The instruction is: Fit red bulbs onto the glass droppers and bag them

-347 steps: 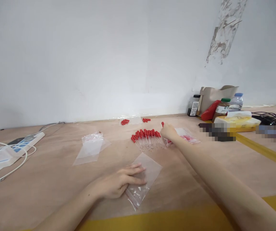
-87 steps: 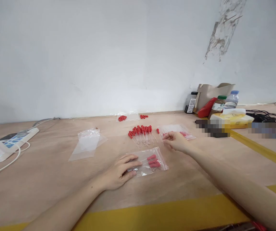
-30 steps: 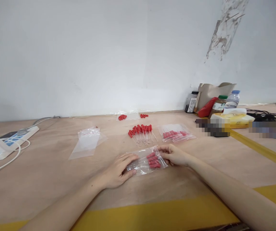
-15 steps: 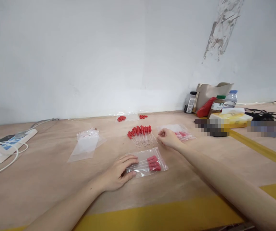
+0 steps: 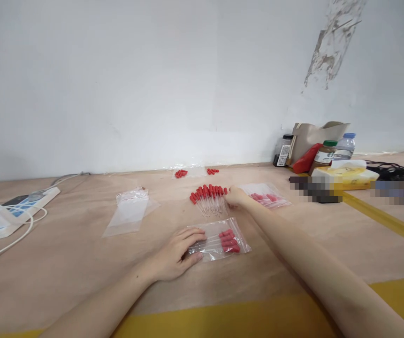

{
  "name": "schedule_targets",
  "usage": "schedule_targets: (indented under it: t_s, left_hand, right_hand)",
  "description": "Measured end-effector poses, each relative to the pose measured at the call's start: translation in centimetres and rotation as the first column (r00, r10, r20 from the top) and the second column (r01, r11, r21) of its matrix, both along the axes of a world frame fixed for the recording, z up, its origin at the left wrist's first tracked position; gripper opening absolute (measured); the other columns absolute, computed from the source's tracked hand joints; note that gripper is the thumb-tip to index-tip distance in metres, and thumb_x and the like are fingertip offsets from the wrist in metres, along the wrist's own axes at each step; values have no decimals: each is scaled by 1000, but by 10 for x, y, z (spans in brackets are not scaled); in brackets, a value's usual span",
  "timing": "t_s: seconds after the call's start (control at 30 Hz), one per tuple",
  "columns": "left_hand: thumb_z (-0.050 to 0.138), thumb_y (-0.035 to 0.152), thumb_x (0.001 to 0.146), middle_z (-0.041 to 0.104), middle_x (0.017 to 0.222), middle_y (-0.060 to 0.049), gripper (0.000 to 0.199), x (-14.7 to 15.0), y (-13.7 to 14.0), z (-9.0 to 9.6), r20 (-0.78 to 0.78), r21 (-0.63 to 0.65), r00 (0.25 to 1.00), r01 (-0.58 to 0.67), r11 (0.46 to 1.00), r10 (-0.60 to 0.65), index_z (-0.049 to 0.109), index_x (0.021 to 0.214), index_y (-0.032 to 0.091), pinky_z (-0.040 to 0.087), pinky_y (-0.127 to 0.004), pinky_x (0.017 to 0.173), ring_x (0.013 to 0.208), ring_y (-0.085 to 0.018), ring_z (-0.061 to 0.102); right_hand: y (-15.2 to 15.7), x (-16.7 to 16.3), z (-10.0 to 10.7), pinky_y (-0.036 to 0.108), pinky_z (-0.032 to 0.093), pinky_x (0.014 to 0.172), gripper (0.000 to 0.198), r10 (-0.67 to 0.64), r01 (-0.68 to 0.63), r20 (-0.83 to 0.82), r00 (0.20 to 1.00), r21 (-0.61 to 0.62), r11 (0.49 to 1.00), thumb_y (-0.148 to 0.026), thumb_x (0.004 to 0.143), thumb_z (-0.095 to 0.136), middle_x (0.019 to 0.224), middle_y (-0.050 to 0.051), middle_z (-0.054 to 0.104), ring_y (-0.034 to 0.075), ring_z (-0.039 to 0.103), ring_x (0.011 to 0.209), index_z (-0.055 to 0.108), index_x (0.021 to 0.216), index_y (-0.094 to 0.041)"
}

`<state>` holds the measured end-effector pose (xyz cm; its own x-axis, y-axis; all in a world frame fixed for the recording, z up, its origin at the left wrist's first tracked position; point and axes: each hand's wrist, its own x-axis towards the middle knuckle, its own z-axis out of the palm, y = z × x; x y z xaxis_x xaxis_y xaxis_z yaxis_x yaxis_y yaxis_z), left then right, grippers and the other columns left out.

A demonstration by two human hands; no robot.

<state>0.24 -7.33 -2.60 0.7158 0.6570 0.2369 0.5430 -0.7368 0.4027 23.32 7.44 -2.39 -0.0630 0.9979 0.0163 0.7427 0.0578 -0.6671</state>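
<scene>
My left hand (image 5: 179, 253) lies flat on a clear zip bag (image 5: 210, 256), fingers stretched over its left end and thumb at the near edge. Inside that bag are several droppers with red bulbs (image 5: 229, 241) pointing right; their clear stems run under my fingers. Beyond it, a row of loose red-bulbed droppers (image 5: 207, 195) is fanned out, bulbs away from me. At the right end of this row my right hand (image 5: 237, 197) is closed, its fingertips at the last dropper (image 5: 225, 191). The fingers hide part of that dropper.
Another bag of red-bulbed droppers (image 5: 267, 199) lies right of my right hand. Flat clear bags (image 5: 129, 206) are at left, loose red bulbs (image 5: 181, 173) by the wall. A power strip (image 5: 22, 211) sits far left; a tissue pack (image 5: 346, 174), bottles (image 5: 324, 155) and cables (image 5: 395, 171) stand right.
My right hand has moved slightly left to the end of the dropper row and is now against the last dropper. My left hand stays on the bag. The view has shifted a little.
</scene>
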Motion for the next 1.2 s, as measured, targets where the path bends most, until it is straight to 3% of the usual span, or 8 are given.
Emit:
schedule_targets:
  t_s: [0.17, 0.27, 0.37, 0.5, 0.67, 0.9, 1.1, 1.2]
  left_hand:
    - [45, 31, 85, 50, 121, -6, 34, 0, 0, 0, 7, -4, 1000, -6, 1000, 6, 46, 119, 23, 33, -39, 98, 115, -21, 41]
    - [45, 31, 85, 50, 121, -6, 33, 0, 1, 1, 1, -2, 1000, -7, 1000, 7, 48, 117, 23, 33, -38, 98, 115, -20, 41]
    - [45, 32, 86, 49, 122, -6, 32, 0, 1, 1, -5, 3, 1000, -14, 1000, 14, 48, 117, 23, 33, -37, 98, 116, -20, 41]
    - [44, 32, 86, 49, 122, -5, 33, 0, 1, 0, -10, 0, 1000, -22, 1000, 22, 47, 118, 24, 33, -38, 98, 116, -20, 40]
    - [44, 31, 86, 49, 122, -5, 34, 0, 1, -1, -10, 2, 1000, -18, 1000, 18, 46, 119, 24, 33, -38, 98, 116, -20, 40]
    - [44, 30, 86, 49, 122, -6, 37, 0, 1, -1, 7, -5, 1000, -17, 1000, 17, 42, 122, 24, 33, -39, 98, 114, -21, 40]
    - [44, 31, 86, 48, 123, -6, 39, 0, -1, -1, -4, -5, 999, -37, 999, 37, 40, 123, 24, 34, -39, 96, 113, -22, 41]
    - [44, 32, 85, 48, 123, -6, 39, -1, -1, -1, -8, -5, 999, -38, 999, 38, 40, 124, 24, 34, -40, 96, 114, -22, 41]
  right_hand:
    - [-32, 24, 7, 21, 40, 43, 67, -28, 29, -204, 979, 2, 1000, -21, 71, 54, 55, -2, 54, 11, 51, 45, 24, 129, -7]
    - [-59, 42, 3, 20, 42, 41, 87, 47, -77, -530, 847, -34, 996, -17, 65, 60, 58, -6, 52, 10, 52, 43, 6, 134, -13]
    - [-81, 53, -5, 23, 46, 43, 102, 48, -145, -677, 734, -88, 985, -13, 59, 66, 61, -7, 53, 11, 55, 45, -3, 134, -22]
    - [-93, 54, -18, 29, 51, 51, 104, 9, -88, -762, 648, -64, 994, -17, 55, 71, 64, -7, 53, 13, 58, 51, -1, 130, -28]
    - [-93, 40, -30, 33, 54, 61, 82, 5, 57, -810, 586, 47, 997, -26, 57, 71, 64, -8, 49, 13, 58, 56, 15, 117, -26]
    - [-96, 27, -36, 33, 52, 66, 45, -2, 78, -798, 603, 56, 995, -38, 63, 65, 72, -3, 49, 15, 59, 65, 35, 94, -24]
    - [-101, 38, -30, 26, 45, 56, 38, 45, -2, -558, 829, 77, 997, -44, 55, 69, 64, -1, 54, 12, 52, 57, 53, 75, -16]
    - [-100, 41, -28, 25, 44, 55, 38, 52, -14, -517, 854, 78, 997, -41, 51, 72, 62, -1, 57, 12, 53, 57, 54, 72, -15]
